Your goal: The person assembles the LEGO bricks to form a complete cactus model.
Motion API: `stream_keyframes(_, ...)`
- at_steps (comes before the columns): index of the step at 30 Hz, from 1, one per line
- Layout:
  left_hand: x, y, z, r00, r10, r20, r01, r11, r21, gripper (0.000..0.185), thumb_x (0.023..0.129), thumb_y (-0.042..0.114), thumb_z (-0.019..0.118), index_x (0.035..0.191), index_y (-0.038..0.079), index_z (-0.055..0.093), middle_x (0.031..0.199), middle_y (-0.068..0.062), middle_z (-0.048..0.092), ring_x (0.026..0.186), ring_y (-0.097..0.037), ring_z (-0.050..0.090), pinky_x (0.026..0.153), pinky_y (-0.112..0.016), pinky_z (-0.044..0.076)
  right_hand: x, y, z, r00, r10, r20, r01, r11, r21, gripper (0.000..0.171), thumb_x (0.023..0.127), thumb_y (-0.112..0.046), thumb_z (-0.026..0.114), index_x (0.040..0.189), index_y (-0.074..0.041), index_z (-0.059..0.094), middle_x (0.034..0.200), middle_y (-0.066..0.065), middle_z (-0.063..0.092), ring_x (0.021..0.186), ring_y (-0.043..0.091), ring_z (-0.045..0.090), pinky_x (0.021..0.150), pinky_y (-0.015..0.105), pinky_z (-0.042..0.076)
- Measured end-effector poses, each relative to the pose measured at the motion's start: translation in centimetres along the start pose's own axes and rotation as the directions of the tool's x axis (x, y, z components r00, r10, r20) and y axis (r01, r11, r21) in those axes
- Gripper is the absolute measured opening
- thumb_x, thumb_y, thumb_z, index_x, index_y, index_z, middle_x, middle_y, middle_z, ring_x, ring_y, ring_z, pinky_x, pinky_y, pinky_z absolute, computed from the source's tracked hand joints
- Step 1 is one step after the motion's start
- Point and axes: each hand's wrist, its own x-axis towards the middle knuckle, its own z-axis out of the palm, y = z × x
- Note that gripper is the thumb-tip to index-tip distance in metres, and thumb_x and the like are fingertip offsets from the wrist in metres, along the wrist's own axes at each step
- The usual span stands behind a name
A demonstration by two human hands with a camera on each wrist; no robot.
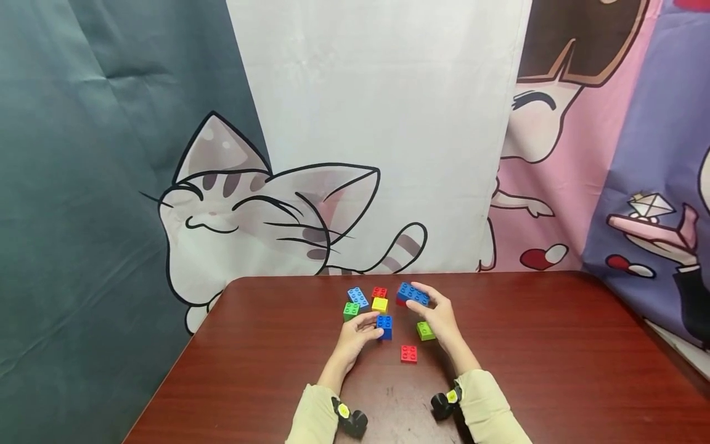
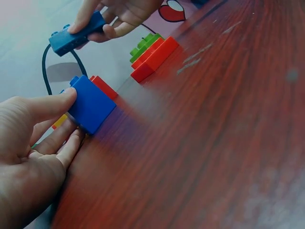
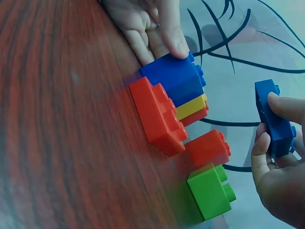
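Fingers of the right hand [image 1: 438, 314] curl round a long blue brick [image 1: 413, 294], lifted just above the table [image 1: 554, 345] at its far side. The left hand [image 1: 355, 339] pinches a square blue brick [image 1: 384, 325] that stands on the wood, thumb on top. Nearby lie a red brick [image 1: 408, 353], a light green brick [image 1: 425, 331], a yellow brick [image 1: 379, 304], a green brick [image 1: 350, 310], a pale blue brick [image 1: 358, 297] and a small red brick [image 1: 379, 291], all loose, none in any container.

Head view looks down from afar; wrist views sit close, sharing the blue brick [image 2: 90, 105].
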Motion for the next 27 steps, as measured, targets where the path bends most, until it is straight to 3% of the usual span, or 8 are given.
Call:
stream_keyframes(6,-0.2,0.1,-0.2,1.0,-0.007,0.01,0.007,1.0,0.001,0.046,0.084,0.015,0.067,0.126,0.001,0.056,0.13,-0.02,0.057,0.121,-0.032,0.054,0.102,-0.039,0.046,-0.6,-0.2,0.5,0.995,-0.003,0.103,0.004,1.0,-0.011,0.044,0.084,-0.024,0.068,0.127,-0.018,0.058,0.129,0.016,0.055,0.102,0.025,0.054,0.076,0.021,0.049)
stream_keyframes(11,0.1,0.1,-0.1,1.0,-0.006,0.027,0.006,1.0,-0.002,0.044,0.084,0.011,0.066,0.125,-0.001,0.056,0.128,-0.023,0.057,0.12,-0.034,0.055,0.1,-0.042,0.047,-1.0,-0.4,1.2,0.99,-0.003,0.142,-0.001,1.0,0.024,0.043,0.084,-0.023,0.068,0.125,-0.013,0.059,0.125,0.015,0.057,0.096,0.019,0.053,0.077,0.022,0.048)
stream_keyframes(20,0.0,0.1,0.0,0.999,0.005,0.037,-0.005,1.0,-0.011,0.044,0.083,0.012,0.069,0.123,0.0,0.057,0.124,-0.021,0.06,0.117,-0.029,0.058,0.099,-0.037,0.048,-1.3,0.0,2.2,0.99,0.004,0.143,-0.005,1.0,0.003,0.032,0.088,-0.029,0.063,0.113,-0.011,0.067,0.118,0.013,0.065,0.09,0.015,0.058,0.081,0.035,0.053)
stream_keyframes(27,-0.4,0.8,-0.1,0.999,0.002,0.047,-0.001,1.0,-0.011,0.044,0.082,0.01,0.069,0.122,-0.002,0.057,0.122,-0.023,0.06,0.115,-0.03,0.059,0.098,-0.038,0.049,-2.2,-1.3,2.5,0.99,0.015,0.143,-0.012,1.0,-0.02,0.027,0.088,-0.023,0.063,0.11,-0.008,0.067,0.114,0.015,0.066,0.09,0.017,0.058,0.077,0.032,0.052)
